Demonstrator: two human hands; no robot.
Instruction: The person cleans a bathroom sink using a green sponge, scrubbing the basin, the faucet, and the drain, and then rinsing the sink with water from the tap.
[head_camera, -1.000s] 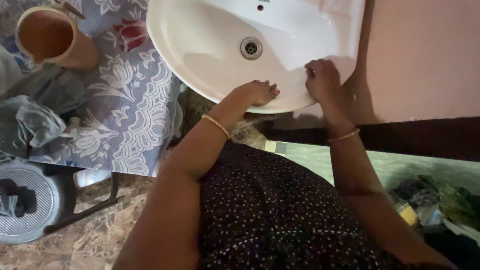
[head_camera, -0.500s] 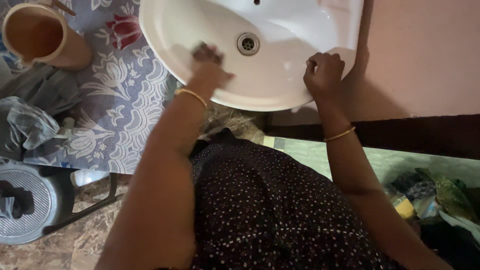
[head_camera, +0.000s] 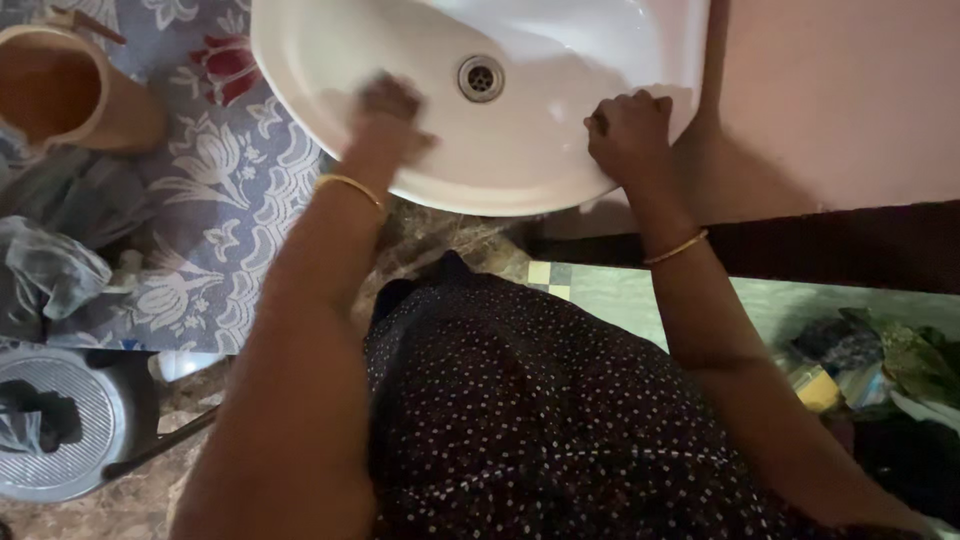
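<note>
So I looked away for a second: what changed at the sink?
The left hand moved from the front rim of the white sink up into the left side of the bowl. The right hand stayed gripping the right rim; the drain remains uncovered.

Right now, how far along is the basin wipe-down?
Done: nothing visibly finished. In hand: left hand, blurred, is on the inner left wall of the white sink; right hand grips the front right rim. Left: the area around the drain and the right side.

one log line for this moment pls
left hand: inside white sink, blurred, near-left wall | right hand: fist on the sink's right rim | drain: uncovered | tan mug: on floral cloth
</note>
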